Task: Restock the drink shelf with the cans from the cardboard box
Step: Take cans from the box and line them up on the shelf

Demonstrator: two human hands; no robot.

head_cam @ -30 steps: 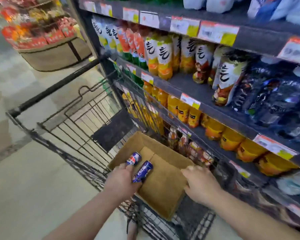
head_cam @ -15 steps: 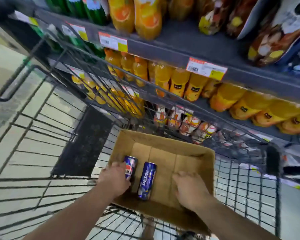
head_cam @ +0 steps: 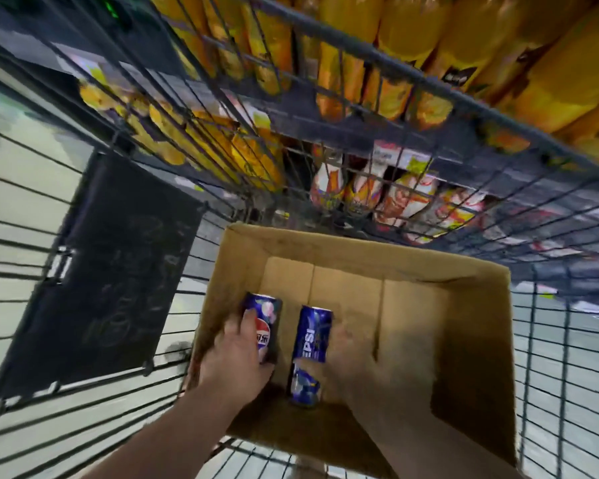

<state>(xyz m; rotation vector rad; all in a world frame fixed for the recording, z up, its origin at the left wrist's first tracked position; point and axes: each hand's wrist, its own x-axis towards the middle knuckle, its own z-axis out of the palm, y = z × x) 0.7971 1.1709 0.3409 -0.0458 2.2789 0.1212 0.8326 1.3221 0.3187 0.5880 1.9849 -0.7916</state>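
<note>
Near-left corner of the cardboard box (head_cam: 405, 312), both cans lie on their sides, long axes running toward the far wall. Left can (head_cam: 268, 314) sits close to the left wall, right can (head_cam: 312, 335) just beside it with a strip of bare box floor between. Left grip (head_cam: 236, 354) is curled over the left can from above, fingers across the label; thumb is hidden, so I can't confirm a full wrap. Right grip (head_cam: 357, 361) is motion-blurred at the right can's right side, toward its near end; can't tell if it's spread, pressed together or even touching. Risks, as I judge them:

1. If the right grip lands off-centre, that can rolls toward the right wall, since nothing on the box floor would stop it.
2. My left hold is from one side of a slick cylinder, so a fast lift could let it slip out, drop and dent.
3. The box is nearly empty and light, so catching a wall on the way out could drag or tip it.
4. The cart (head_cam: 429, 85) rim and mesh stand between the box and the drink shelf (head_cam: 400, 158), so a low carry would clip the rim.
5. The shelf face looks packed with orange bottles (head_cam: 412, 36), so shoving cans in could topple a neighbour.
</note>
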